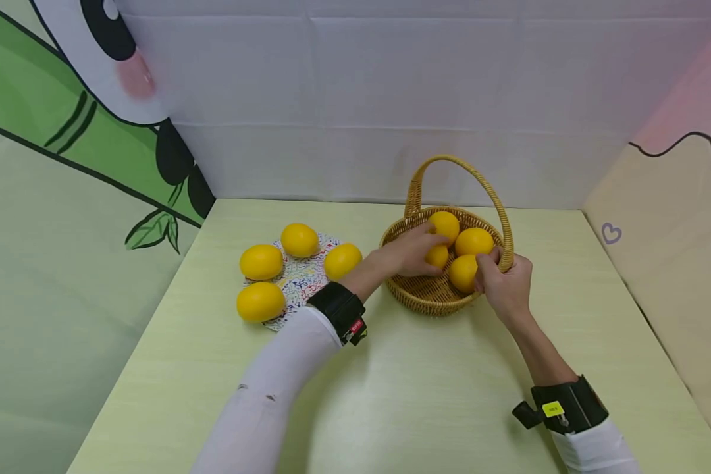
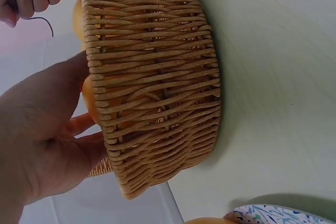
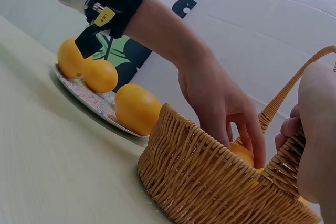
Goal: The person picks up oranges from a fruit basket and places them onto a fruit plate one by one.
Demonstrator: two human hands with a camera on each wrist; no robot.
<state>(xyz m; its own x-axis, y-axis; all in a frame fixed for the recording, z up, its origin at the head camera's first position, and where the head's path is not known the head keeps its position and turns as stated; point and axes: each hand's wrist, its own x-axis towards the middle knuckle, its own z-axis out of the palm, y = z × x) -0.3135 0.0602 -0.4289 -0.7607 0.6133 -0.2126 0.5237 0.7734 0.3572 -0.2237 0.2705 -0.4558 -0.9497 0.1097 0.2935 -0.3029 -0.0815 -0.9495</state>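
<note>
A round wicker basket (image 1: 424,303) with a tall arched handle (image 1: 490,187) stands at the back right of the table, several yellow lemons (image 1: 474,241) inside. My left hand (image 1: 413,253) reaches over the near left rim, its fingers curled round one lemon (image 1: 437,256) low in the basket. In the left wrist view the wicker wall partly hides that lemon and the fingertips. At the basket's right side, my right hand (image 1: 508,286) grips the foot of the handle. The right wrist view has the left hand (image 3: 223,106) coming down into the basket from above.
Left of the basket lies a plate (image 1: 303,278) with a multicoloured speckled pattern, bearing several more lemons (image 1: 261,302) around its edge. My left forearm passes close by the plate's right side. A white cloth wall (image 1: 355,161) rises along the table's back edge, with printed cloth on both sides.
</note>
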